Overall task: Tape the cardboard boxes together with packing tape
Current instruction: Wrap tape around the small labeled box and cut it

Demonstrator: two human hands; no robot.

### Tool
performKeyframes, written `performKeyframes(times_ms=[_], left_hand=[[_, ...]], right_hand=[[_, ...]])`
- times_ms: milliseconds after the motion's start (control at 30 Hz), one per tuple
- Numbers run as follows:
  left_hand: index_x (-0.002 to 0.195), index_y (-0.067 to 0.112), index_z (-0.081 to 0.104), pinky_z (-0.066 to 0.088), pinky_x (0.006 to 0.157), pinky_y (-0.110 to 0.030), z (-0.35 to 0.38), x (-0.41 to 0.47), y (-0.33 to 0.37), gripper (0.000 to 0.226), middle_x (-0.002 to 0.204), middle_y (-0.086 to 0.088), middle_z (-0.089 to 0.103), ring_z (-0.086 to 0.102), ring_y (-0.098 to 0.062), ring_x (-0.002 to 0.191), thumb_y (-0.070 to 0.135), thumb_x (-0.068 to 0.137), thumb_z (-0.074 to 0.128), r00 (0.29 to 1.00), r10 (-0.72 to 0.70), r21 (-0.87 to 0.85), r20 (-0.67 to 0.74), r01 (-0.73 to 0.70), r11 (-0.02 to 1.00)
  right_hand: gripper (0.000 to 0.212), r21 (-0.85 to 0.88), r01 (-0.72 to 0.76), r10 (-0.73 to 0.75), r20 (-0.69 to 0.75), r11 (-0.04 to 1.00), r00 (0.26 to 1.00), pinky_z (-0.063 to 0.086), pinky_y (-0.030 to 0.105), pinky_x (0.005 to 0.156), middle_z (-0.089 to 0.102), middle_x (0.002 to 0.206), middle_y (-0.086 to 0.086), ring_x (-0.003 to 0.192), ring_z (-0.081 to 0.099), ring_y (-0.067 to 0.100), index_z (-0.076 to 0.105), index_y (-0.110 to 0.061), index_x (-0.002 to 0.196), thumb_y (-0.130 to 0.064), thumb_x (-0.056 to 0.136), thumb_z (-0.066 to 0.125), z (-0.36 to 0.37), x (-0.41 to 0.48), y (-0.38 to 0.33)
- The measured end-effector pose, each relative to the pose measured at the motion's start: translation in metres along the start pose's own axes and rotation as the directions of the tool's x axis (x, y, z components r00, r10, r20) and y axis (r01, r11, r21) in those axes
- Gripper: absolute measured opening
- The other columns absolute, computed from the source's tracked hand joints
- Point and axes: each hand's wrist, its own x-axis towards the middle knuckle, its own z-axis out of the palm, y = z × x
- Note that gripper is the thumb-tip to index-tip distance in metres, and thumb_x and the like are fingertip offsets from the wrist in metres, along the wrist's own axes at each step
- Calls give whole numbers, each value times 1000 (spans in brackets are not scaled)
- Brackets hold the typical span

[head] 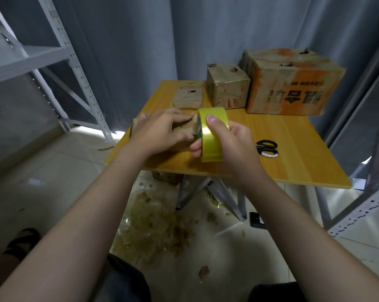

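Your right hand (pixel 234 140) grips a glossy yellow roll of packing tape (pixel 212 136) at the centre of the frame. The thumb is pressed on the roll's outer face and the fingers are curled around its lower side. The roll stands on edge, and its left side touches a small brown cardboard box (pixel 183 127) just to the left. Your left hand (pixel 160 129) lies across the top of that box with the fingers loosely extended, pressing it down and hiding most of it.

Both sit on a yellow-orange wooden table (pixel 293 149). A pair of black-handled scissors (pixel 268 148) lies on the table right of centre, near your right hand but apart from it.

Three more boxes stand in a row along the table's far edge, in the upper middle and upper right:
- a flat pale cardboard box (pixel 188 97)
- a worn cube-shaped cardboard box (pixel 227 88)
- a large cardboard box with orange print (pixel 293 83)

A heap of crumpled used tape scraps (pixel 153 225) lies on the floor below the table.
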Motion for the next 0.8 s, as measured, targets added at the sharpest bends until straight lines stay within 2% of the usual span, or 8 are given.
performKeyframes(times_ms=[67,200,333,533,600,700,800], left_hand=[[146,52,50,27,101,-46,2,3,-3,56,154,23,48,44,-16,142,60,92,63,1000,-1,10,11,1,1000],[146,57,47,22,97,-41,5,10,-11,53,156,26,45,41,-15,144,67,95,56,999,4,-8,48,-4,1000],[146,58,47,25,106,-48,6,21,-19,53,157,27,43,38,-15,148,72,95,52,995,-29,-41,97,33,999],[145,62,45,27,113,-52,7,32,-27,57,159,27,41,38,-18,149,80,91,47,988,-44,-43,149,51,998],[148,60,42,29,112,-53,7,32,-27,59,160,24,40,38,-20,149,80,93,43,987,-27,-2,156,28,1000],[153,56,36,31,110,-55,8,30,-27,62,162,17,40,38,-22,148,77,95,42,985,8,47,173,-17,999],[155,55,34,33,107,-53,9,28,-26,67,154,15,44,40,-22,142,76,93,47,983,30,73,180,-43,996]], right_hand=[[37,-19,-21,21,-14,1000,1000,63,37,70,76,76,18,64,74,29,70,0,103,-33,107,53,1,2,0],[36,-85,-23,17,-77,996,997,61,32,61,74,68,16,58,72,27,70,-7,91,-33,107,53,3,1,7],[36,-91,-105,96,-100,990,990,60,30,53,73,65,15,54,72,26,70,-6,92,-37,105,56,2,-2,16],[43,-152,-158,143,-105,976,984,61,31,56,74,65,14,57,74,28,68,-5,80,-37,104,54,0,-4,29],[45,-165,-184,170,-94,969,981,62,30,59,75,66,13,60,75,28,68,-2,84,-41,104,54,-2,-1,29],[45,-159,-201,193,-67,967,979,64,35,68,76,69,13,65,77,30,70,-4,91,-44,104,53,-3,0,28],[46,-153,-191,183,-66,970,981,57,22,55,76,68,13,63,76,28,68,-8,79,-43,105,53,0,-2,28]])
